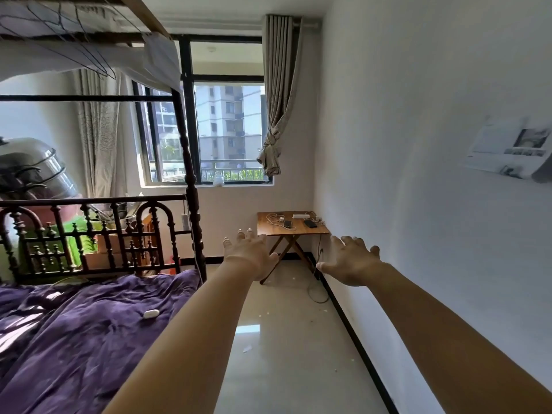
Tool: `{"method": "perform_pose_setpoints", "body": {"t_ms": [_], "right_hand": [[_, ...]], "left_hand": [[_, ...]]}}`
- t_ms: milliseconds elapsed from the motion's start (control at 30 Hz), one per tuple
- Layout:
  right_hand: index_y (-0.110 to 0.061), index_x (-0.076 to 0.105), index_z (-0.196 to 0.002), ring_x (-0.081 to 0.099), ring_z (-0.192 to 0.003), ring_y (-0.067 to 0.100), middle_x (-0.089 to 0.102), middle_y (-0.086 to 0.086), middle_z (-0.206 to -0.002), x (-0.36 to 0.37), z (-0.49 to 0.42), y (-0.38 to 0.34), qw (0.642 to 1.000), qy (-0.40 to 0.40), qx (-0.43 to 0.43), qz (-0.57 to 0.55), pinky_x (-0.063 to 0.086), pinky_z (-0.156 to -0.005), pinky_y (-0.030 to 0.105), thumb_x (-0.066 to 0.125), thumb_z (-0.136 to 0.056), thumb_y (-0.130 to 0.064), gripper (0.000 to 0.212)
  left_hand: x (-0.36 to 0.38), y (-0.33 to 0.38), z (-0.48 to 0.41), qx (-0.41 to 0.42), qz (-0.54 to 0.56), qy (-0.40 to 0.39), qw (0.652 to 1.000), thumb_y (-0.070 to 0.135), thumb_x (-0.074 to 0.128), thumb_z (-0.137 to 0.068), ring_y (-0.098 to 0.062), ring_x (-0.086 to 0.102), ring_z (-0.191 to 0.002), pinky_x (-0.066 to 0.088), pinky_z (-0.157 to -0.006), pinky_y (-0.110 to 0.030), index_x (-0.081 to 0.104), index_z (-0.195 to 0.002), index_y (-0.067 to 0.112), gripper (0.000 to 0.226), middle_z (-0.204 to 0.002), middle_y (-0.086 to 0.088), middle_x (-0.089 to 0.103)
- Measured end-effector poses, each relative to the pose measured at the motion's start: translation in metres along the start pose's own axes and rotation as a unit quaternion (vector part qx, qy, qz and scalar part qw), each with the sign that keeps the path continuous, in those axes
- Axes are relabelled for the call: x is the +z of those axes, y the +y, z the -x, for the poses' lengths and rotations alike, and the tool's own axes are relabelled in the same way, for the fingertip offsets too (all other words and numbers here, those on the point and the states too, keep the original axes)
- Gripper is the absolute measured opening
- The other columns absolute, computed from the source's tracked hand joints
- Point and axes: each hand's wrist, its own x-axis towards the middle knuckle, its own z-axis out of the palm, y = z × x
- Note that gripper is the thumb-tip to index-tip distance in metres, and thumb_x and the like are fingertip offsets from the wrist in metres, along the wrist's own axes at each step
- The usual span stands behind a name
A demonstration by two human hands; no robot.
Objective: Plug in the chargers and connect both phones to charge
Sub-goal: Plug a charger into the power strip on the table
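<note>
We stretch our left hand [252, 254] and right hand [352, 261] forward with fingers spread wide and nothing in them, and the left one covers a corner of the small folding table [294, 231] in the far corner under the window [209, 130]. On it two dark phones [287, 223] lie apart, beside white chargers [280, 219] with loose cables and a white power strip [301, 216] (too small to tell, but nothing seems connected). At left the bed [89, 318] has a purple cover, and the floor [283, 339] is pale and shiny.
</note>
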Motion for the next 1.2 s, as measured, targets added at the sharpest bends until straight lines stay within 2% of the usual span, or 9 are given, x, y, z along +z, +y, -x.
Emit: {"method": "perform_pose_setpoints", "body": {"t_ms": [400, 567, 700, 1200], "right_hand": [[-0.020, 0.011, -0.150, 0.010, -0.145, 0.026, 0.014, 0.007, -0.159, 0.034, -0.256, -0.008, 1.000, 0.012, 0.027, -0.001, 0.013, -0.113, 0.053, 0.045, -0.088, -0.059, 0.081], [-0.019, 0.012, -0.150, 0.011, -0.145, 0.026, 0.015, 0.007, -0.159, 0.040, -0.347, -0.009, 1.000, 0.014, 0.025, 0.000, 0.014, -0.112, 0.053, 0.042, -0.090, -0.056, 0.077], [-0.020, 0.012, -0.150, 0.011, -0.145, 0.026, 0.015, 0.007, -0.159, 0.054, -0.422, -0.001, 0.999, 0.008, 0.032, -0.003, 0.014, -0.112, 0.053, 0.044, -0.090, -0.055, 0.076], [-0.018, 0.013, -0.149, 0.018, -0.142, 0.028, 0.022, 0.008, -0.156, 0.101, -0.772, 0.083, 0.999, -0.007, 0.038, 0.019, 0.018, -0.111, 0.054, 0.045, -0.091, -0.052, 0.075]], "left_hand": [[0.034, -0.035, -0.258, 0.017, 0.011, 0.001, 1.000, 0.046, 0.034, -0.097, -0.029, 0.007, -0.146, 0.010, -0.116, -0.053, 0.017, -0.151, 0.019, 0.063, -0.160, -0.010, 0.012], [0.045, -0.040, -0.357, 0.029, 0.023, 0.016, 0.999, 0.045, 0.038, -0.095, -0.030, 0.022, -0.141, 0.020, -0.113, -0.053, 0.027, -0.147, 0.014, 0.061, -0.153, -0.011, 0.029], [0.063, -0.040, -0.437, 0.054, 0.027, 0.024, 0.998, 0.043, 0.040, -0.094, -0.031, 0.025, -0.140, 0.029, -0.110, -0.051, 0.027, -0.147, 0.015, 0.061, -0.151, -0.011, 0.032], [0.126, 0.003, -0.790, 0.053, 0.046, 0.022, 0.997, 0.042, 0.041, -0.094, -0.030, 0.028, -0.137, 0.030, -0.109, -0.050, 0.034, -0.143, 0.016, 0.056, -0.148, -0.011, 0.036]]}}
